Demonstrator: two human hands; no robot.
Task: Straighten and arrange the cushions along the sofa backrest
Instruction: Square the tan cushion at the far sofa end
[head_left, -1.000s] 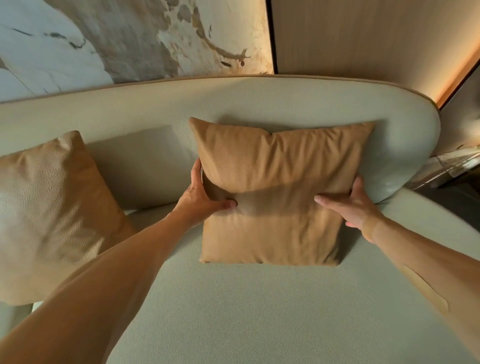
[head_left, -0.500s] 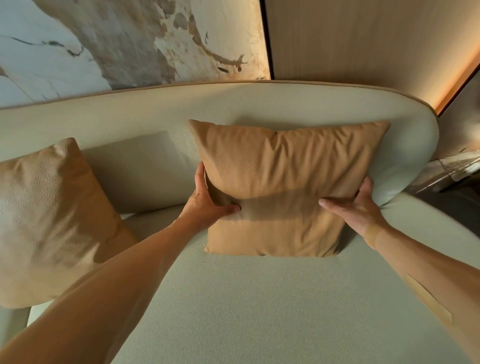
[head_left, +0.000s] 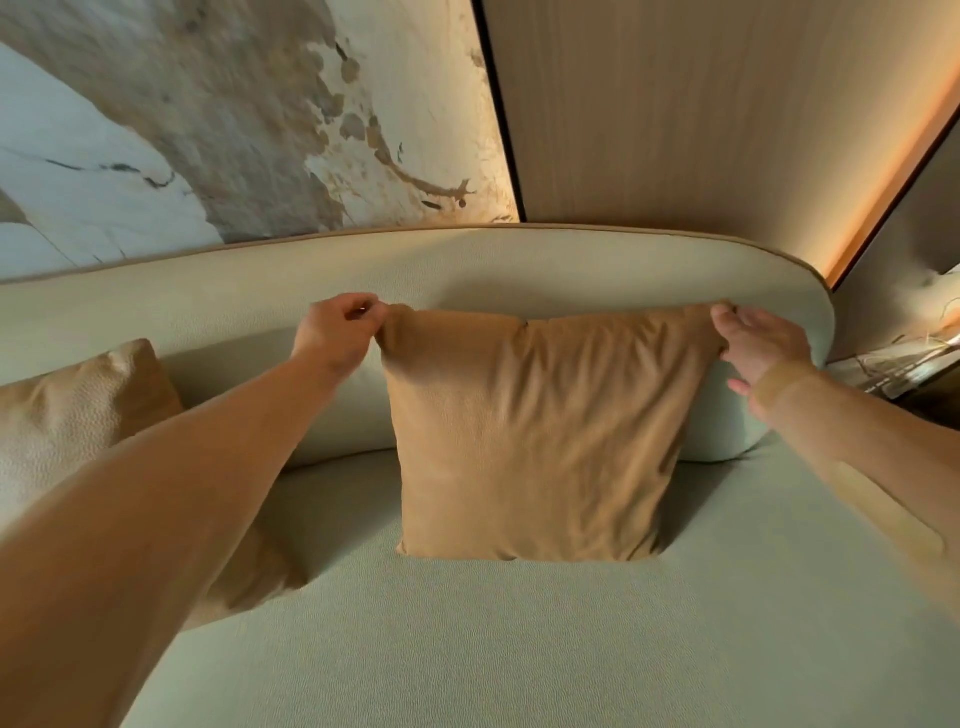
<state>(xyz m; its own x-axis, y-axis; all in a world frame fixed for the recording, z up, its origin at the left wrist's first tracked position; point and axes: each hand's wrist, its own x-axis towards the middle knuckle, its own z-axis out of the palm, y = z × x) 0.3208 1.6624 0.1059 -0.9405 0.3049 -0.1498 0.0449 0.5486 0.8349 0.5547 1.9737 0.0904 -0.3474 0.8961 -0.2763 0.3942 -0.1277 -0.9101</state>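
Note:
A tan square cushion (head_left: 540, 431) stands upright on the pale green sofa seat (head_left: 467, 634), leaning against the curved backrest (head_left: 249, 317). My left hand (head_left: 337, 332) pinches its top left corner. My right hand (head_left: 758, 338) holds its top right corner, fingers around the edge. A second tan cushion (head_left: 62, 415) leans on the backrest at the far left, partly hidden by my left forearm.
A marble-patterned wall panel (head_left: 234, 114) and a wood panel (head_left: 701, 114) rise behind the sofa. Past the sofa's right end stands a side table (head_left: 904, 358) with a few items, beneath an orange light strip.
Both hands have moved from the cushion's middle sides up to its top corners. The cushion now stands more upright against the backrest.

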